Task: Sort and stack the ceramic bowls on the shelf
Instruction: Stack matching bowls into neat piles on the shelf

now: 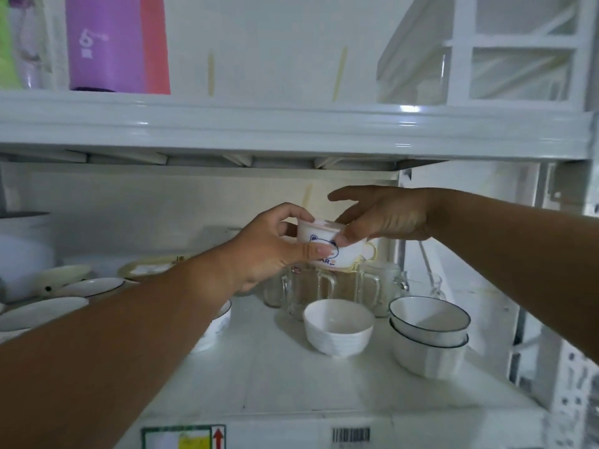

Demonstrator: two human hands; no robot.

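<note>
- You are facing a white metal shelf (291, 377) in dim light, with a second board above it carrying a purple container (103, 43) and a clear plastic box (486, 50).
- Your left hand (275, 251) and right hand (385, 218) meet over the middle of the lower board, both on a small white cup with a blue bear print (327, 244).
- The left thumb and fingers pinch the cup's near wall and rim; the right thumb and fingers curl round its far rim. The cup is held in the air, tilted, above the glass mugs (311, 286).
- Below it, a plain white ceramic bowl (338, 325) stands upright with nothing in it.
- To its right, two dark-rimmed bowls (429, 335) sit nested one inside the other, the top one holding nothing.
- A further bowl (220, 319) is partly hidden by your left forearm.
- At the left, dark-rimmed plates (87, 286) lie overlapping.
</note>
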